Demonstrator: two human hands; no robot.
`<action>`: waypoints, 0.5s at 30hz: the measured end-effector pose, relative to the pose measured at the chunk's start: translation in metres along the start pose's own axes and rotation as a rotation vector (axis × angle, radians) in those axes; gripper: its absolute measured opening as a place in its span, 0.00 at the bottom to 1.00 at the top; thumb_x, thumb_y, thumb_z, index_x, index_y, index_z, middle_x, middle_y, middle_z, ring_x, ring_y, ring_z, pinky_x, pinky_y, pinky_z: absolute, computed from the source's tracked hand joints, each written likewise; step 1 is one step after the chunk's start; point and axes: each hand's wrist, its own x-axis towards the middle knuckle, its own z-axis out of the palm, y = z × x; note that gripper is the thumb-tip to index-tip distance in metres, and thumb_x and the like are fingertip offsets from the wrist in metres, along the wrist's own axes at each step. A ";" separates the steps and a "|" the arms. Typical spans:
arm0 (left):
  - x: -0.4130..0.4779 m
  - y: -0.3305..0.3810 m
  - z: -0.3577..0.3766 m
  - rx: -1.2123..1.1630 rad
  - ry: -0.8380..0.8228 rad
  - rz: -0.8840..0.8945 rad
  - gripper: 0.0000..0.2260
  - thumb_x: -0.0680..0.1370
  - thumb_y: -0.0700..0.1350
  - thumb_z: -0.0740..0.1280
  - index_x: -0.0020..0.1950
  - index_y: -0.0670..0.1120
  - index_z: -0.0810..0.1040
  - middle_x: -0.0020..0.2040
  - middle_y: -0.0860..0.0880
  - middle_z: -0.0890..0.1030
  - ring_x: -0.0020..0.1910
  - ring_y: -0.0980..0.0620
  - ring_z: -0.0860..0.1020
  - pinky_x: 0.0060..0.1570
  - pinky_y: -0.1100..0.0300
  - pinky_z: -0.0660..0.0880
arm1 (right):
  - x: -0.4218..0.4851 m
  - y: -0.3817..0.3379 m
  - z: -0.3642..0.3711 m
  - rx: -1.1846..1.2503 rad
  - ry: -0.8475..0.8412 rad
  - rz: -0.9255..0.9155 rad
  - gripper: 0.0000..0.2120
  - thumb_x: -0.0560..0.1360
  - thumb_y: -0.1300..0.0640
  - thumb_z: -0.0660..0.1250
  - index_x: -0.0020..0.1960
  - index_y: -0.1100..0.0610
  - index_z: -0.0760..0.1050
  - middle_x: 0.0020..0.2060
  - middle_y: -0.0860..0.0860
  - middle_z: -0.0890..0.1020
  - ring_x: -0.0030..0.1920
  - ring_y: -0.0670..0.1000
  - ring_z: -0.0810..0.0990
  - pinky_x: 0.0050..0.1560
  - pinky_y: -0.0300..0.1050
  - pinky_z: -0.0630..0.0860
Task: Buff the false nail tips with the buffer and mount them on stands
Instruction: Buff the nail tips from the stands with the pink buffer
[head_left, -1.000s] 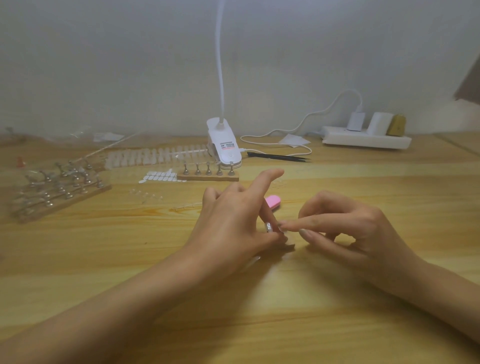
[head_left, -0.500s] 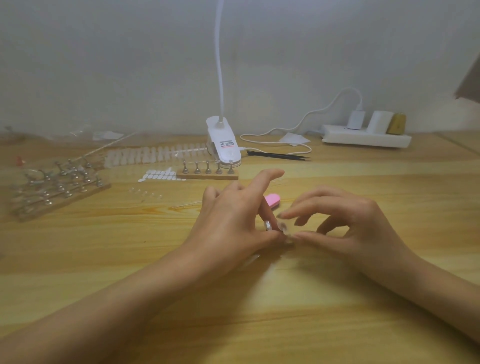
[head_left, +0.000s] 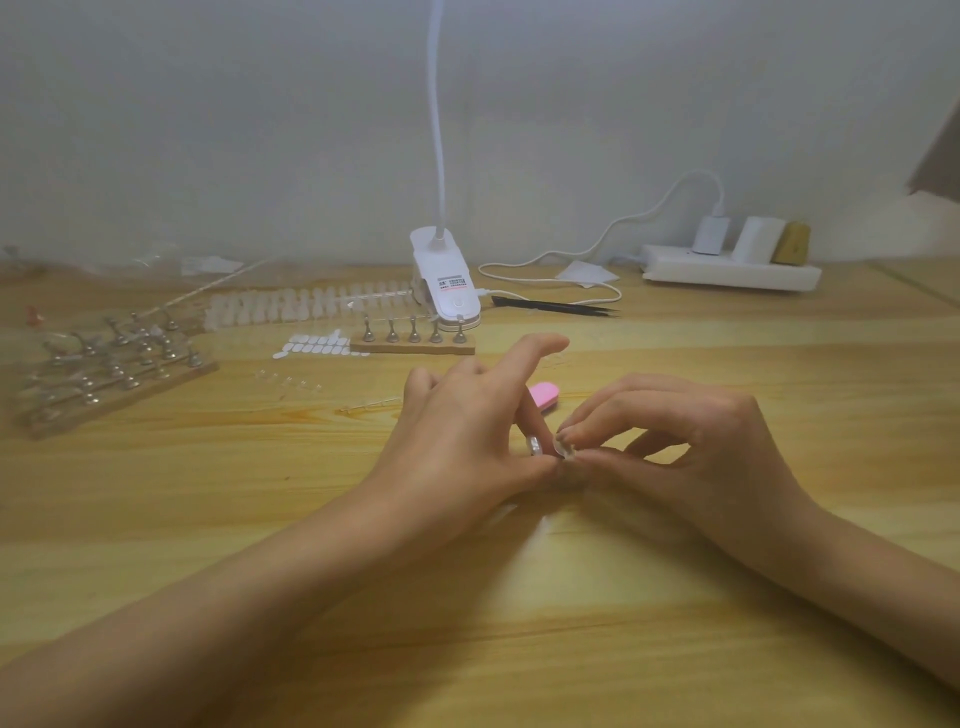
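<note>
While left hand (head_left: 467, 431) fingers grip a silver piece (head_left: 533, 446) over the tabletop (head_left: 208, 519), right hand (head_left: 691, 447) fingers pinch a clear nail tip (head_left: 563, 451) just beside it; pink buffer (head_left: 543, 393) lies just behind, five-peg stand (head_left: 413, 347) farther back

- left hand (head_left: 467, 441): index lifted straight, thumb and middle finger pinching small stand (head_left: 533, 445)
- right hand (head_left: 696, 447): fingers curled, thumb and index tips pinching nail tip (head_left: 564, 450), meeting left thumb
</note>
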 end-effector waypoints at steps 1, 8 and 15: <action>0.000 0.000 0.000 0.000 -0.005 0.000 0.35 0.65 0.64 0.65 0.72 0.64 0.60 0.41 0.67 0.80 0.57 0.63 0.68 0.53 0.68 0.54 | 0.000 0.000 0.000 0.005 0.000 0.000 0.03 0.71 0.57 0.75 0.43 0.56 0.84 0.43 0.44 0.85 0.44 0.45 0.85 0.35 0.45 0.80; 0.000 0.000 0.000 0.006 0.008 -0.003 0.34 0.68 0.59 0.70 0.72 0.64 0.61 0.41 0.66 0.81 0.57 0.63 0.69 0.53 0.68 0.55 | 0.000 0.002 0.000 0.036 -0.008 0.008 0.03 0.72 0.57 0.75 0.43 0.57 0.85 0.43 0.45 0.85 0.44 0.46 0.85 0.35 0.46 0.81; 0.001 0.000 0.000 0.036 0.026 0.005 0.33 0.71 0.55 0.73 0.72 0.64 0.61 0.42 0.66 0.81 0.58 0.62 0.69 0.51 0.60 0.55 | -0.002 0.001 0.001 0.146 0.013 0.091 0.06 0.71 0.55 0.75 0.43 0.58 0.85 0.43 0.45 0.86 0.46 0.49 0.85 0.34 0.50 0.81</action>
